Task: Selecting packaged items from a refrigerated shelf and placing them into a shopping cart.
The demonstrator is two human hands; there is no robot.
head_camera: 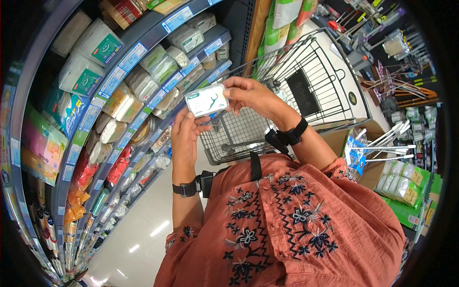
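Between my two hands is a clear plastic box of dental floss picks (207,100), its white front turned up with a green pick printed on it. My right hand (247,94) grips the box's right end between thumb and fingers. At the lower left corner, my left hand (188,131) holds it with thumb and fingertips. Behind and below the box stands a wire shopping cart (247,125). Similar clear boxes of floss picks (190,40) sit on the shelf ahead to the left.
Curved in the view, a store shelf (122,68) with price tags runs along my left, bearing packs of cotton pads (82,77) and other bagged goods. The cart's far basket wall (333,71) rises at the right. White-handled brushes (389,147) stick out from a cardboard box (371,172) at my right.
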